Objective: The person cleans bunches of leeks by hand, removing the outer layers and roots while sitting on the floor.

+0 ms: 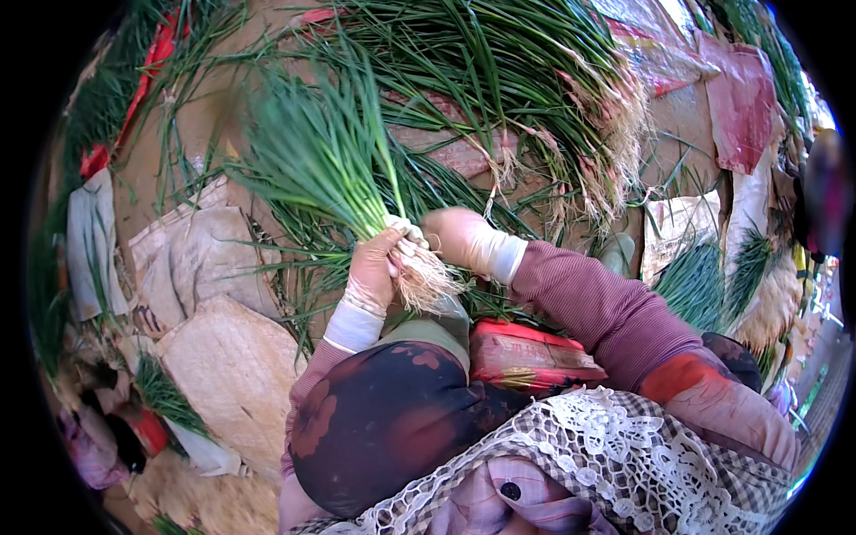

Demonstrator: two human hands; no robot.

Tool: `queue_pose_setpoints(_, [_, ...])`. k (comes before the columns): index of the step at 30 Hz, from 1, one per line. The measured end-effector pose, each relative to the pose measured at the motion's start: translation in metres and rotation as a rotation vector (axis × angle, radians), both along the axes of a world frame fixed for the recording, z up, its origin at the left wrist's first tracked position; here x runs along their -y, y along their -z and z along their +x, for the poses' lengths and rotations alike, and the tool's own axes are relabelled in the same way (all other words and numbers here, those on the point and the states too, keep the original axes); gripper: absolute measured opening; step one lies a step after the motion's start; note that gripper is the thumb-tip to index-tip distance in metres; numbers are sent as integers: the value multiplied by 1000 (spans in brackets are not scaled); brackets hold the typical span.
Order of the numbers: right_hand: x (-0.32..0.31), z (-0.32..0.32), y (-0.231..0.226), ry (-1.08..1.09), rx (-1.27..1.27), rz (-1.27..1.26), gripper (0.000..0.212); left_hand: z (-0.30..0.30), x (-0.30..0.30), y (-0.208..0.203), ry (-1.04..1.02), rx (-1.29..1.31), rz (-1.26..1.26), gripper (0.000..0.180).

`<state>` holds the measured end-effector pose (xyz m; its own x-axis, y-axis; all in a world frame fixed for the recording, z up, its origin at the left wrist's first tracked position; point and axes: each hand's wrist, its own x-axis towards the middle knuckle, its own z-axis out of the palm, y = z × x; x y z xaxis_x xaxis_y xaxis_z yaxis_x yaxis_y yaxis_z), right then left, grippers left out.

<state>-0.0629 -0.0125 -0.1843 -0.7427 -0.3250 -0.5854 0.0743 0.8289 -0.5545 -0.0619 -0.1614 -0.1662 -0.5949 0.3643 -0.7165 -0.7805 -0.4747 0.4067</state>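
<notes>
My left hand point(370, 272), in a pale glove, is wrapped round a bunch of green onions point(332, 174) just above the roots. The green leaves fan up and to the left, blurred at their tips. Pale roots point(426, 275) hang out below the hand to the right. A whitish band point(403, 226) crosses the stems at the top of my grip. Right beside it is my gloved right hand point(459, 236), smeared by motion. Its fingertips by the band cannot be made out, nor can I tell whether they hold anything.
A large heap of green onions point(499, 76) lies ahead, roots to the right. Flattened sacks point(236, 379) cover the ground at left. A red package point(530, 355) sits between my legs. Smaller bunches point(694, 283) lie at right. More onions and red plastic point(156, 67) lie far left.
</notes>
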Motion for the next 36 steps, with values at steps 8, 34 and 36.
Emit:
queue_pose_setpoints(8, [-57,-31,5,241,-176,185,25,8,10,11,23,125,323,42])
queue_pose_setpoints(34, [9,-23,-24,347,-460,-214,30,4,0,-5,-65,25,286,15])
queue_pose_setpoints(36, [1,-24,-22,342,-444,-175,30,3,-2,-5,-78,-45,145,13])
